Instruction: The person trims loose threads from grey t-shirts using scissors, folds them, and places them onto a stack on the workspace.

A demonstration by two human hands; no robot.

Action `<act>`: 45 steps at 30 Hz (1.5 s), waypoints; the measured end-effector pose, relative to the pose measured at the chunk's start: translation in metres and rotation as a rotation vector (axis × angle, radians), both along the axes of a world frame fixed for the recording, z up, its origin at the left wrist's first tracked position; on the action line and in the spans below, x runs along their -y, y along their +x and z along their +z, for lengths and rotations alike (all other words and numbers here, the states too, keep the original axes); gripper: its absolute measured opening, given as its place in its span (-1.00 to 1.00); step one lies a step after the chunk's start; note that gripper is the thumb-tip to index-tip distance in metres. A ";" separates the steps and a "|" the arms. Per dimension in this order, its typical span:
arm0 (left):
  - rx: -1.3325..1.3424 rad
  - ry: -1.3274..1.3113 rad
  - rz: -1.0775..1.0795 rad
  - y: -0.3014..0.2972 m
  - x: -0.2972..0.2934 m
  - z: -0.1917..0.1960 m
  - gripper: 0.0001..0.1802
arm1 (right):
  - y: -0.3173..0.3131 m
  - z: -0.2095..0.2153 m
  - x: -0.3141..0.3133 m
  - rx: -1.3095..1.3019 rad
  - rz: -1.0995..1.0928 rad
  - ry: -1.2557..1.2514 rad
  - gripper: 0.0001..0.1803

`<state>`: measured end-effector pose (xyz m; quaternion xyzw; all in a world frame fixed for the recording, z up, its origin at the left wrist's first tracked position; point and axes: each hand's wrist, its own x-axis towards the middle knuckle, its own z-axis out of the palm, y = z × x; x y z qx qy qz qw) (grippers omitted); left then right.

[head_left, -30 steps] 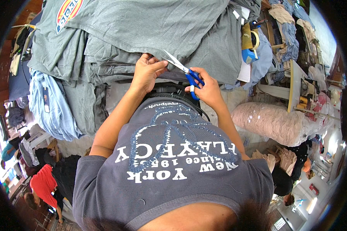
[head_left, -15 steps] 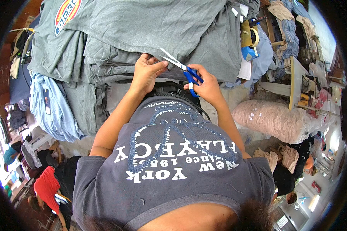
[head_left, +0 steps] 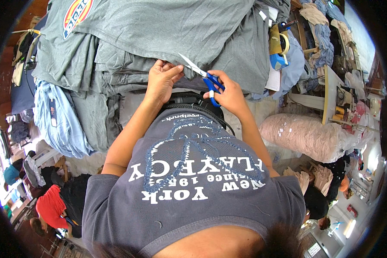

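A stack of grey T-shirts (head_left: 167,30) covers the table in front of me. My left hand (head_left: 162,78) pinches the near edge of the top grey garment between thumb and fingers. My right hand (head_left: 228,91) grips blue-handled scissors (head_left: 204,76), fingers through the loops. The silver blades are parted and point up-left toward my left fingertips at the fabric edge.
Light blue garments (head_left: 56,120) hang off the table's left side. A yellow and blue tape dispenser (head_left: 278,50) sits at the right of the stack. A pink stuffed sack (head_left: 307,135) lies on the floor to the right. A person in red (head_left: 51,206) stands at lower left.
Both hands hold almost the same place at the garment's edge; the scissors have shifted slightly with the blades still aimed at the left fingertips.
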<state>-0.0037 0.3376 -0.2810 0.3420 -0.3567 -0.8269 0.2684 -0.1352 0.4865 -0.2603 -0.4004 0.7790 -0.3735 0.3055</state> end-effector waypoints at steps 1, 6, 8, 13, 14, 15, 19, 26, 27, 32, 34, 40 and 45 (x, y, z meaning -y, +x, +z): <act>0.005 0.000 0.002 0.000 0.000 0.000 -0.64 | 0.000 0.000 0.002 -0.004 0.009 -0.014 -0.37; -0.008 0.016 0.014 0.000 -0.001 0.001 -0.62 | -0.003 0.001 0.002 -0.054 0.067 -0.057 -0.44; -0.007 0.025 0.010 0.000 -0.002 0.004 -0.61 | -0.005 -0.011 -0.004 0.094 0.030 -0.048 -0.45; -0.009 0.032 -0.013 0.002 -0.001 0.000 -0.61 | -0.005 -0.010 -0.011 0.152 0.017 0.018 -0.50; -0.018 0.043 -0.025 0.003 0.000 -0.002 -0.61 | -0.006 -0.008 -0.012 0.119 0.024 0.037 -0.50; -0.027 0.052 -0.037 0.005 0.002 -0.003 -0.61 | -0.007 -0.006 -0.012 0.085 0.032 0.054 -0.50; -0.019 0.303 -0.022 0.018 0.019 -0.015 -0.76 | -0.012 -0.015 -0.013 0.286 -0.105 -0.242 -0.50; -0.051 0.113 0.215 0.042 0.053 -0.009 -0.64 | -0.012 -0.005 0.011 0.211 -0.090 -0.354 -0.53; -0.102 0.081 0.202 0.044 0.060 -0.010 -0.68 | -0.006 -0.001 0.017 0.268 -0.091 -0.375 -0.51; 0.001 -0.028 0.202 0.035 0.071 -0.007 -0.82 | 0.012 0.005 0.040 0.211 0.018 -0.327 -0.48; 0.079 -0.082 0.175 0.030 0.072 -0.003 -0.85 | 0.013 -0.005 0.044 0.237 0.027 -0.346 -0.49; 0.090 -0.098 0.109 0.033 0.071 -0.007 -0.71 | 0.017 0.006 0.054 -0.055 0.054 -0.130 -0.45; 0.041 -0.067 0.066 0.032 0.073 -0.008 -0.75 | 0.020 0.004 0.066 -0.138 0.103 -0.083 -0.45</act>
